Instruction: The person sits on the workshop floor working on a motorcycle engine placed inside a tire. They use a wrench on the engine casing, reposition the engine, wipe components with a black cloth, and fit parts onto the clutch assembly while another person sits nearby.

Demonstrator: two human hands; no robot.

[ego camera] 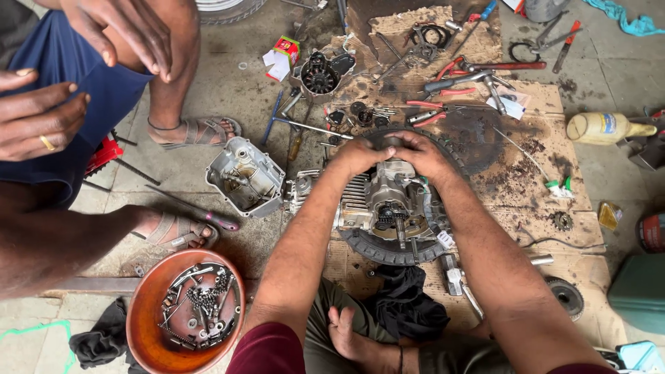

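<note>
A greasy metal engine block (385, 208) with exposed gears rests on a rubber tyre (388, 249) laid flat on oily cardboard. My left hand (357, 155) and my right hand (419, 154) both grip the far top end of the engine, fingers meeting over it. Their fingertips are hidden behind the casing. My forearms reach over the tyre from below.
Left of the engine lies a grey engine cover (244, 176). An orange bowl (149, 339) holds several bolts. Another person sits at left, hand (38, 114) and sandalled feet (197, 131) near. Pliers (450, 79), tools, a beige bottle (604, 128) and a black rag (405, 301) surround me.
</note>
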